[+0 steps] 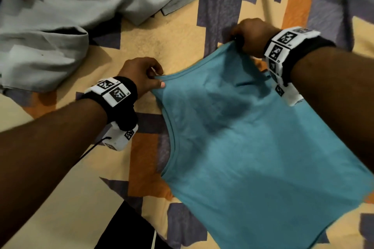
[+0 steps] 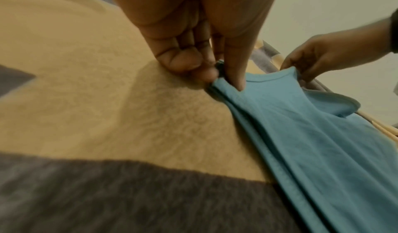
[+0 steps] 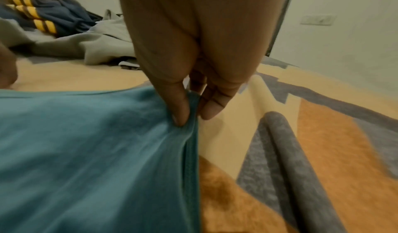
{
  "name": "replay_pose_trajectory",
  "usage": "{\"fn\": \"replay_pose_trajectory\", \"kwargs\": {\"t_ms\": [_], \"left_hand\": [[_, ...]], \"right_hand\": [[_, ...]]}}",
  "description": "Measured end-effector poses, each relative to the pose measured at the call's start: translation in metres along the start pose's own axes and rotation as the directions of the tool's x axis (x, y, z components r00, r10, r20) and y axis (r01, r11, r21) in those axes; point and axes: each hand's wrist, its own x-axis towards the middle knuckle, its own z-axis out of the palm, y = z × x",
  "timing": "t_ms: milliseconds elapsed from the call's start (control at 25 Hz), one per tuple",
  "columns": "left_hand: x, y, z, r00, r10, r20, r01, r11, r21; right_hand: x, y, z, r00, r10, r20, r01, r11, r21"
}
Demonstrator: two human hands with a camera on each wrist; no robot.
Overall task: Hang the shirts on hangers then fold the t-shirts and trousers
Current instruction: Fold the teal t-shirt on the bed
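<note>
I see left hand point(image 1: 141, 75) and right hand point(image 1: 251, 36) each pinching 1 shoulder of the teal top point(image 1: 253, 147); its long axis trails toward me.

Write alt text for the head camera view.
Both hands pinch the top corners of a teal sleeveless top, left hand and right hand, holding it over a patterned bedspread. Grey trousers lie crumpled behind.

patterned cream, orange and grey blanket point(image 1: 182, 32), pale wall point(image 3: 344, 49), wall switch point(image 3: 318, 20)
</note>
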Motion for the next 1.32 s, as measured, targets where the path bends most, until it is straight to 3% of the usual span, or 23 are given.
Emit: {"fn": "replay_pose_trajectory", "kwargs": {"t_ms": [80,200,320,400,480,560,640,760,880,1040,1120,1200,1320], "left_hand": [[-0.003,-0.001,0.001,0.999,0.037,-0.034,-0.035,0.998,0.051],[-0.009,-0.004,0.002,0.994,0.057,-0.091,-0.058,0.998,-0.007],[-0.009,-0.009,0.003,0.99,0.105,-0.093,-0.098,0.992,0.076],[-0.006,-0.012,0.005,0.985,0.128,-0.116,-0.115,0.987,0.109],[-0.011,-0.012,0.01,0.981,0.13,-0.147,-0.114,0.987,0.111],[-0.018,-0.006,0.017,0.972,0.164,-0.169,-0.127,0.97,0.209],[-0.02,0.013,0.024,0.96,0.228,-0.161,-0.165,0.929,0.33],[0.005,0.064,0.033,0.941,0.328,-0.083,-0.27,0.876,0.399],[0.056,0.113,0.049,0.926,0.375,-0.031,-0.334,0.857,0.392],[0.105,0.14,0.055,0.971,0.238,-0.029,-0.2,0.872,0.447],[0.119,0.134,0.05,0.957,0.29,-0.003,-0.261,0.868,0.422],[0.127,0.123,0.041,0.934,0.356,0.028,-0.352,0.906,0.234],[0.129,0.117,0.034,0.959,0.284,0.012,-0.281,0.954,-0.105]], "right_hand": [[0.005,-0.01,-0.003,0.998,-0.045,-0.043,0.042,0.997,-0.064],[0.006,-0.017,-0.006,0.984,-0.064,-0.164,0.047,0.993,-0.108],[0.011,-0.029,0.003,0.975,-0.008,-0.224,-0.035,0.982,-0.187],[0.014,-0.036,0.015,0.955,0.056,-0.291,-0.102,0.984,-0.145],[0.008,-0.041,0.03,0.892,0.16,-0.422,-0.189,0.982,-0.028],[-0.011,-0.036,0.045,0.782,0.309,-0.541,-0.268,0.951,0.156],[-0.041,-0.023,0.062,0.693,0.433,-0.577,-0.283,0.899,0.334],[-0.091,0.007,0.088,0.649,0.5,-0.573,-0.286,0.858,0.426],[-0.117,0.05,0.097,0.673,0.548,-0.498,-0.398,0.835,0.381],[-0.109,0.106,0.093,0.827,0.515,-0.225,-0.418,0.831,0.368],[-0.101,0.124,0.088,0.871,0.478,-0.118,-0.396,0.823,0.408],[-0.096,0.13,0.075,0.891,0.44,-0.115,-0.334,0.805,0.49],[-0.094,0.139,0.063,0.853,0.472,-0.225,-0.276,0.772,0.573]]}}
